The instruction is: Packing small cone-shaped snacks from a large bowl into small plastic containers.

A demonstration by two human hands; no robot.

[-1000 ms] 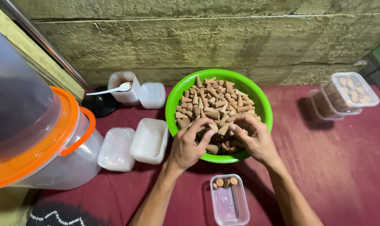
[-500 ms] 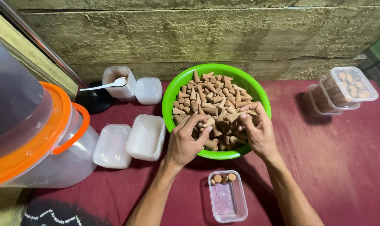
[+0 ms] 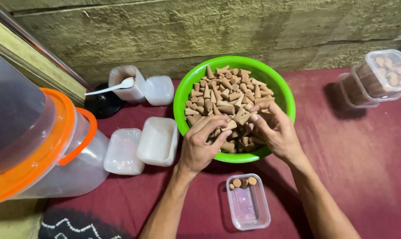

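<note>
Two bare hands pick through a green bowl [image 3: 183, 95] of brown cones [image 3: 225, 90] on a dark red cloth [image 3: 368, 155].

Head view: the left hand [image 3: 200, 146] pinches cones between curled fingers; the right hand [image 3: 275, 130] grips several cones at the bowl's near edge. A small clear rectangular box [image 3: 248, 208], with a few cones at its far end, lies just below the bowl between the forearms.

Both hands work inside the green bowl [image 3: 183, 95] of brown cones [image 3: 225, 90]. The left hand [image 3: 202, 146] pinches cones at the bowl's six o'clock; the right hand [image 3: 275, 130] curls over the heap at four o'clock. A small clear box [image 3: 249, 212] holding three cones lies at six o'clock on the maroon tabletop [image 3: 364, 155].
</note>
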